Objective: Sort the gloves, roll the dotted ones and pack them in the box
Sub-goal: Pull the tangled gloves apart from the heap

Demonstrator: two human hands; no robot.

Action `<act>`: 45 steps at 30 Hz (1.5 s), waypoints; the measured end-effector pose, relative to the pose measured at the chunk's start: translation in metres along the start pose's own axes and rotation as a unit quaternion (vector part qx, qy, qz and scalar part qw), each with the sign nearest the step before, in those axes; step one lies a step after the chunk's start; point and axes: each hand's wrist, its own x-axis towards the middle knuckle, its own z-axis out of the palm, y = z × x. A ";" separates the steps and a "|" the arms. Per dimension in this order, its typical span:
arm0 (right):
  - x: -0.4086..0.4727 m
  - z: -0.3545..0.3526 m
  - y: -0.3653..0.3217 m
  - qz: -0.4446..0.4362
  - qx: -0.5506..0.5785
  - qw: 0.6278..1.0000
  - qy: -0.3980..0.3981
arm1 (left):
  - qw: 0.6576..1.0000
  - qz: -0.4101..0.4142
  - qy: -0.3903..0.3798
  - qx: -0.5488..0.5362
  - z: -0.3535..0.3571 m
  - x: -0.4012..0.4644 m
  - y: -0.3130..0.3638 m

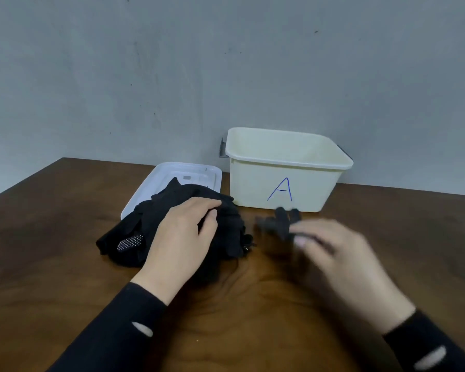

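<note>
A heap of black gloves [145, 224] lies on the brown table, partly over a white lid. One glove in the heap shows a white-dotted palm [130, 242] at its lower left. My left hand [183, 237] rests flat on the heap, fingers pressing its top. My right hand [338, 261], blurred by motion, pinches a single black glove [277, 224] just right of the heap, in front of the box. Whether that glove is dotted cannot be told. The cream plastic box [253, 181] marked with a blue "A" stands behind, with nothing visible inside it.
The white lid [172, 175] lies flat to the left of the box, half under the gloves. A grey wall rises right behind the box. The wooden table [51, 237] extends left, right and toward me.
</note>
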 end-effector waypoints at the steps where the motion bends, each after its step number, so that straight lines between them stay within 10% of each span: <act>1: -0.013 0.010 0.008 -0.016 -0.045 0.996 -0.078 | 1.000 -0.004 0.002 0.004 0.000 0.000 -0.001; 4: -0.031 0.020 0.021 -0.011 -0.132 0.960 -0.247 | 1.000 -0.010 0.010 0.011 0.000 0.002 -0.003; 13: -0.010 0.036 0.013 0.016 -0.064 0.980 -0.186 | 0.988 -0.091 0.108 0.061 -0.008 0.011 -0.016; 24: -0.007 0.038 0.018 0.051 -0.028 0.980 -0.189 | 0.947 -0.322 -0.005 0.010 -0.022 0.025 -0.051; 36: -0.009 0.035 0.012 0.082 0.003 0.981 -0.174 | 0.981 -0.099 0.169 -0.017 -0.031 0.019 -0.026; 45: -0.007 0.022 -0.013 0.102 0.204 0.973 0.003 | 0.955 -0.035 0.202 -0.214 -0.018 0.004 0.036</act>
